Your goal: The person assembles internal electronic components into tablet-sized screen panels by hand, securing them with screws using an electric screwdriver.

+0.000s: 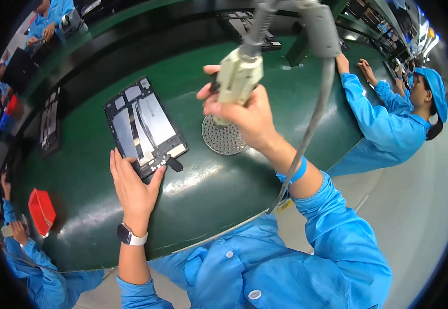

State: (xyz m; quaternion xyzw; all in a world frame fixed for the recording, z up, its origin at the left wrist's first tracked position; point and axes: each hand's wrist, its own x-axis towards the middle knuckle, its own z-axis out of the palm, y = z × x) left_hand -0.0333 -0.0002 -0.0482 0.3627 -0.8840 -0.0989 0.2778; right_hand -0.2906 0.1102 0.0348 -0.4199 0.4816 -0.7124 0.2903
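On the green bench lies a tablet (158,119) with its inside bare: silvery panels, a dark frame, and flat cables down its middle. My left hand (134,189) grips its near end, thumb on one side and fingers on the other. A small black tab (174,164) sticks out beside my thumb. My right hand (252,116) is wrapped round a pale electric screwdriver (240,77), held up to the right of the tablet. Below it sits a round metal plate dotted with holes (224,139), partly covered by the tool. The screwdriver's tip is hidden.
A grey cord (320,105) hangs past my right forearm. At the left stand a red bin (42,212) and another tablet (50,123); a further opened device (244,28) lies at the back. A co-worker in blue (393,113) leans on the bench at right; others work at left.
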